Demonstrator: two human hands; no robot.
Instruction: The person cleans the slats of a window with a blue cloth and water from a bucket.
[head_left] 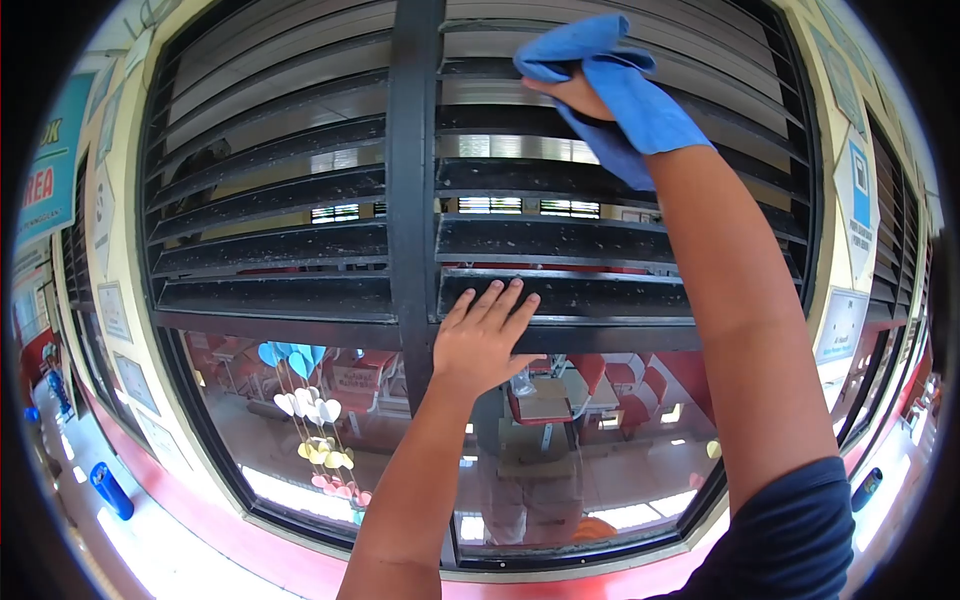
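My right hand (580, 97) is raised high, its fingers closed on a blue cloth (640, 95) that drapes over the wrist. The cloth is up against the upper slats of a dark louvre window (560, 240). Lower down, my left hand (482, 345) lies flat with its fingers spread, on the bottom slat and the frame bar just right of the centre post (415, 180). Pale specks show on the dark slats. The cloth hides part of the right hand's fingers.
Beneath the slats is a glass pane (640, 480) with chairs and desks behind it. Strings of paper hearts (308, 405) hang at its left. Signs (845, 325) are on the wall beside the window. Blue bins (112, 490) stand on the floor at both sides.
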